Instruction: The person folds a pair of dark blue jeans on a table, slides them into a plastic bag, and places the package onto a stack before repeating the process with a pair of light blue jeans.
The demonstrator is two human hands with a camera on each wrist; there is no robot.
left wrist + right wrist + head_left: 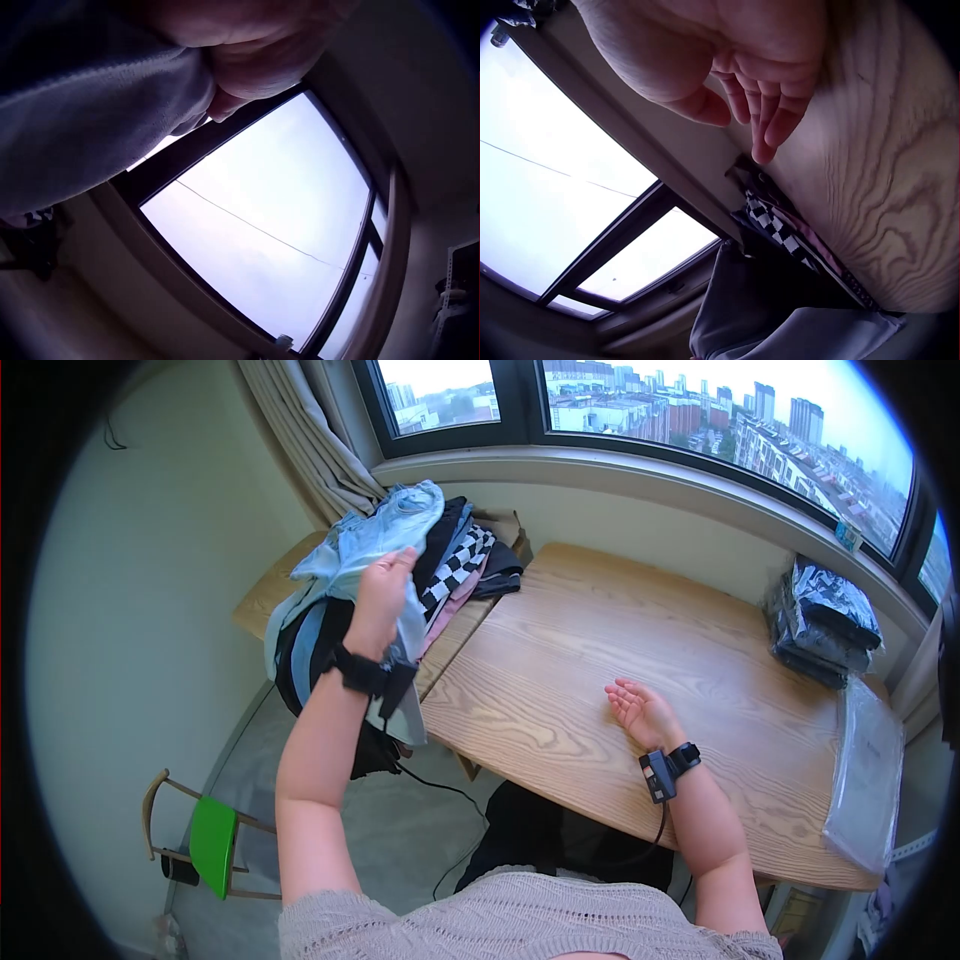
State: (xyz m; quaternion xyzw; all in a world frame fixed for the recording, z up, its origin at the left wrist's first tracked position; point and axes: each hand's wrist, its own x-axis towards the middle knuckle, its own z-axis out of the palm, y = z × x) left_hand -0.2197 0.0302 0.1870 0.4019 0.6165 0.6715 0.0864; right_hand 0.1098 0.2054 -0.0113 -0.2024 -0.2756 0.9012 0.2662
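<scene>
My left hand (382, 598) is at the clothes heap on the left and grips a light-blue denim garment (375, 540) between thumb and fingers. Part of that garment hangs down past the wrist. In the left wrist view the cloth (97, 127) shows a stitched seam and bunches up against the hand (262, 56). Over the wooden table (560, 660), my right hand (645, 715) has its palm turned up and its fingers loosely bent, with nothing in them. The right wrist view shows the same relaxed fingers (780, 112).
Under the denim lie a black-and-white checked garment (460, 570), a pink one and several dark ones. Plastic-wrapped clothes (825, 620) are stacked at the table's back right, near a clear plastic bag (865, 775). A green-seated chair (212, 845) stands lower left.
</scene>
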